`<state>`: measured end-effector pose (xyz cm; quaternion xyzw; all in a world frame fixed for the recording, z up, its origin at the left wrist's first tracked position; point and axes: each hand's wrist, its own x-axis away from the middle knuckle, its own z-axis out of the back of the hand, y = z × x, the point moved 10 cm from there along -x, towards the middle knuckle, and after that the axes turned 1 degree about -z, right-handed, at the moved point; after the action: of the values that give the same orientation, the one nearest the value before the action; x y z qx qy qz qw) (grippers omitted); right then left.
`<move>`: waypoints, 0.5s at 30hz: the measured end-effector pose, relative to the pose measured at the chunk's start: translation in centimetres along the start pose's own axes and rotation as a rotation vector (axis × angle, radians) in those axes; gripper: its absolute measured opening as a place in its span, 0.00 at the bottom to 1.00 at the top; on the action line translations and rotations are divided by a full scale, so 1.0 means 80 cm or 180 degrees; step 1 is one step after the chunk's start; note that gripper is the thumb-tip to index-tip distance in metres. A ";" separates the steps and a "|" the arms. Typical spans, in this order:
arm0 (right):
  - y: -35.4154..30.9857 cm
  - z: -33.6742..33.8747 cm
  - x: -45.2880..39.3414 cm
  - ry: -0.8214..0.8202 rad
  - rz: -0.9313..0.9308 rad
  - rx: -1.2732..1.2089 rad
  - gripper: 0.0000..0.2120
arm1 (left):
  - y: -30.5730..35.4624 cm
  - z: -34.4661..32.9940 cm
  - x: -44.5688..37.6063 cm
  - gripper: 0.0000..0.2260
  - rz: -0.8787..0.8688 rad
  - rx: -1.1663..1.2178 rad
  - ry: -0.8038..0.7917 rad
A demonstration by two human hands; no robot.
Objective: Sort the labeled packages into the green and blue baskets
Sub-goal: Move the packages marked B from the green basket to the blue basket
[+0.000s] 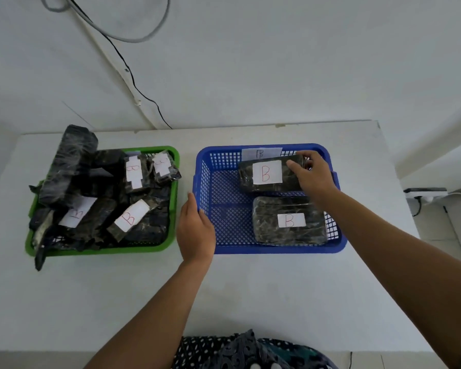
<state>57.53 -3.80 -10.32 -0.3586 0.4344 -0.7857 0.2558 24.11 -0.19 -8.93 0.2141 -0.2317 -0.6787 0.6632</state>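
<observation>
At centre right of the frame, the right hand (310, 173) has its grip curled over the right end of a black package (266, 174) labeled B, which lies tilted at the far end of the blue basket (205, 177). A second B package (289, 221) lies flat nearer in that basket. The left hand (194, 227), fingers straight, rests against the blue basket's left rim. At left, the green basket (173, 198) on the white tabletop (250, 294) holds a heap of wrapped packages (104, 198).

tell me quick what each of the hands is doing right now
Left hand: open, fingers resting on the left wall of the blue basket.
Right hand: gripping the far package in the blue basket.
</observation>
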 end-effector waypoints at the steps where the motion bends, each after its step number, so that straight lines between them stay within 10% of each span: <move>1: 0.002 0.001 -0.006 -0.0036 0.0015 0.0140 0.16 | -0.002 -0.001 0.000 0.22 0.0055 0.0044 0.0059; 15: 0.040 -0.040 -0.036 -0.0853 0.0570 0.2527 0.34 | -0.008 -0.011 0.003 0.21 0.0209 0.0053 0.0279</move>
<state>57.07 -1.70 -15.29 -0.2922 0.0906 -0.8130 0.4954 24.15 -0.43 -10.02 0.2414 -0.2150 -0.6446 0.6928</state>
